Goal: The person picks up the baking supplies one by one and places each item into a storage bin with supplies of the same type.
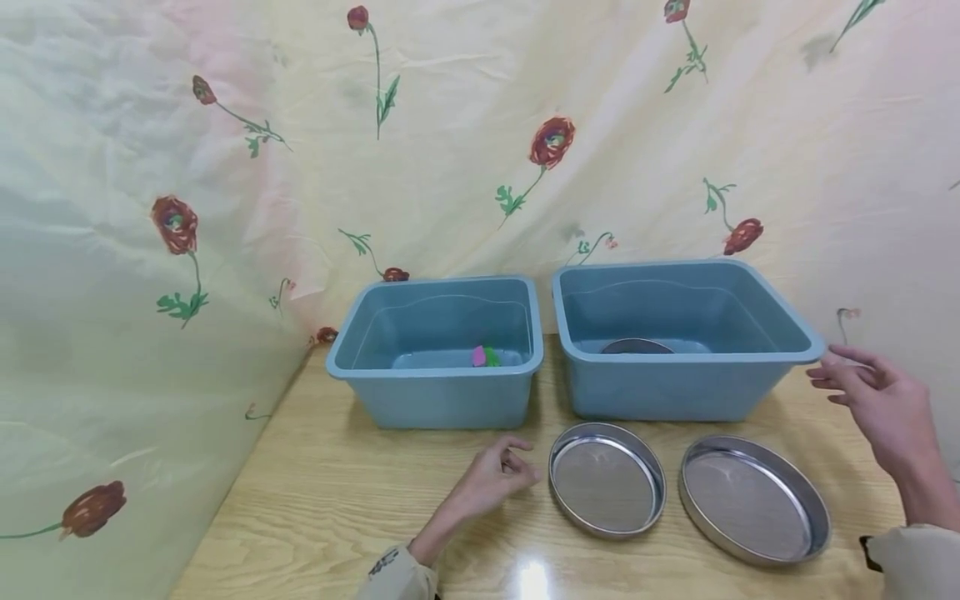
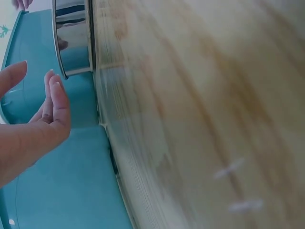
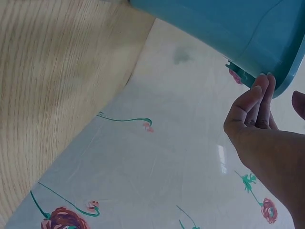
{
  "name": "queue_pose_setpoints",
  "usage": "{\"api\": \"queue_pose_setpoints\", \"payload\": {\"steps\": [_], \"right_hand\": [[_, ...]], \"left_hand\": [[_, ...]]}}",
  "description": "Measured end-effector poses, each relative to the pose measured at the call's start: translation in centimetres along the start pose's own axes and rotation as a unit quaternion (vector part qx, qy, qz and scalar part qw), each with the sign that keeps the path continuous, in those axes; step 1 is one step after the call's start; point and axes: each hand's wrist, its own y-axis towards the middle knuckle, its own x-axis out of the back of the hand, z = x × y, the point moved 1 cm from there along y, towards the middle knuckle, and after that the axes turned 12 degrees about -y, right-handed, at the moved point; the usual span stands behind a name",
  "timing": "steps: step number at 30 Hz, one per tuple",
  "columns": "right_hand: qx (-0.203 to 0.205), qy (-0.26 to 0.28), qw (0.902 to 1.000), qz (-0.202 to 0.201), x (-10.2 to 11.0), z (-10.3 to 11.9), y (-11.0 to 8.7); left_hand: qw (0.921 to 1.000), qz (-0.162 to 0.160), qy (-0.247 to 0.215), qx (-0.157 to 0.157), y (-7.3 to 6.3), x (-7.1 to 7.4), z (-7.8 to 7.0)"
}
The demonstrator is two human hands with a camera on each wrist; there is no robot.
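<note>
My left hand (image 1: 495, 479) hovers over the table just left of the smaller round metal sieve (image 1: 606, 483), thumb and bent fingers apart with nothing between them. To that sieve's right lies a larger metal sieve (image 1: 750, 500), slightly tilted in the view. My right hand (image 1: 885, 408) is beside the front right corner of the right blue bin (image 1: 675, 387), its fingers loosely bent and holding nothing. In the right wrist view the fingertips (image 3: 267, 81) overlap the bin's corner; whether they touch it I cannot tell. Inside this bin a round metal rim (image 1: 637, 345) shows partly.
Left of it stands another blue bin (image 1: 450, 404) with a pink piece (image 1: 479, 357) and a green piece (image 1: 492, 357) inside. Flowered cloth (image 1: 450, 167) hangs behind and at the left of the wooden table (image 1: 300, 500).
</note>
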Motion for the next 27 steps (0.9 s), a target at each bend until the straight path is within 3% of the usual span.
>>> {"api": "queue_pose_setpoints", "payload": {"steps": [9, 27], "right_hand": [[0.008, 0.041, 0.9988, 0.025, 0.2, 0.4, 1.2], [-0.023, 0.026, 0.9990, 0.027, -0.3, -0.3, 2.6]], "left_hand": [[0.9999, 0.004, 0.010, 0.013, 0.8, -0.2, 0.7], [0.9993, 0.001, -0.006, 0.036, 1.9, -1.1, 1.9]]}}
